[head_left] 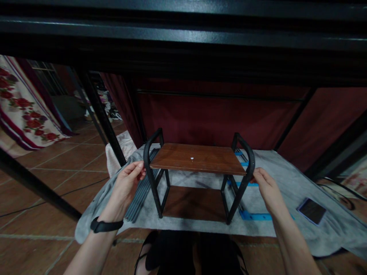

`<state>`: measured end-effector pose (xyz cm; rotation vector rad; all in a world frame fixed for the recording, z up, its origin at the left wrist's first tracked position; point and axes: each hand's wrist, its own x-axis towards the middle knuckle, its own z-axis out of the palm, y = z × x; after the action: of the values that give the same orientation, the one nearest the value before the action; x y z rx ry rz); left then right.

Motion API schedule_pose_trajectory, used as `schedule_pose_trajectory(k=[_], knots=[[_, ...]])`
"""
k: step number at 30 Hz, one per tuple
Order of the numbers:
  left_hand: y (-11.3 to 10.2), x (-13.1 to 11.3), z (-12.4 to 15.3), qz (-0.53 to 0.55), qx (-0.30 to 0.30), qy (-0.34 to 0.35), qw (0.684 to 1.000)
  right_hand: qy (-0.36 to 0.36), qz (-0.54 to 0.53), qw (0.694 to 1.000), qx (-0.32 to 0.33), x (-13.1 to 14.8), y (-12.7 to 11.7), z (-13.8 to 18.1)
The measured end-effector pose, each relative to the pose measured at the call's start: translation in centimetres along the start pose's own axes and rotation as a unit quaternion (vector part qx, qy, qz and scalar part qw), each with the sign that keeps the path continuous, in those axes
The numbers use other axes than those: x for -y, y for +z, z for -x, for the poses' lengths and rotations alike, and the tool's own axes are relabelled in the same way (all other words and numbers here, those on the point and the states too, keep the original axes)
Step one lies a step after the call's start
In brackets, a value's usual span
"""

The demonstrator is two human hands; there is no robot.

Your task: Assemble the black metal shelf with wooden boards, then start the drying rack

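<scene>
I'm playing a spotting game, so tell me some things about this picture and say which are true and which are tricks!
1. The shelf is brown with black sides. True.
2. The phone lies left of the shelf. False: it lies to the right.
3. The left hand and the right hand each touch a side of the shelf. True.
4. The cloth under the shelf is red. False: it is grey.
5. A black band sits on the left wrist. True.
</scene>
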<state>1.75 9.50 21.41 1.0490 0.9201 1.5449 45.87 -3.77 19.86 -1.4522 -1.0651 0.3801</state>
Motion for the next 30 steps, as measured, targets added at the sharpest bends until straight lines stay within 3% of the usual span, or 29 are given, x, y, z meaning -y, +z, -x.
schedule_pose_trajectory(k=[4,7,13,17,22,26,30], knots=[[0.2,-0.4,-0.1,-0.037,0.010,0.011,0.999,-0.012,0.001,1.000,-0.016,0.3,-0.2,0.7],[0.1,-0.5,0.1,-0.096,0.009,0.058,0.994,-0.011,0.008,1.000,-0.013,0.6,-0.3,0.7],[-0.2,-0.1,0.9,-0.271,0.009,0.192,0.943,-0.013,0.019,1.000,-0.005,0.6,-0.4,0.1],[-0.7,0.2,1.2,-0.391,0.011,0.275,0.878,-0.001,0.028,1.000,-0.006,0.3,-0.7,0.2],[-1.3,-0.1,1.4,-0.533,0.042,0.373,0.759,0.010,0.058,0.998,-0.008,0.2,-1.5,0.3],[-1.5,-0.4,1.5,-0.606,0.048,0.414,0.678,0.010,0.058,0.998,-0.011,0.1,-1.7,-0.1],[-1.7,-0.5,1.6,-0.651,0.044,0.426,0.627,0.017,0.030,0.999,-0.008,-0.3,-1.8,-0.3]])
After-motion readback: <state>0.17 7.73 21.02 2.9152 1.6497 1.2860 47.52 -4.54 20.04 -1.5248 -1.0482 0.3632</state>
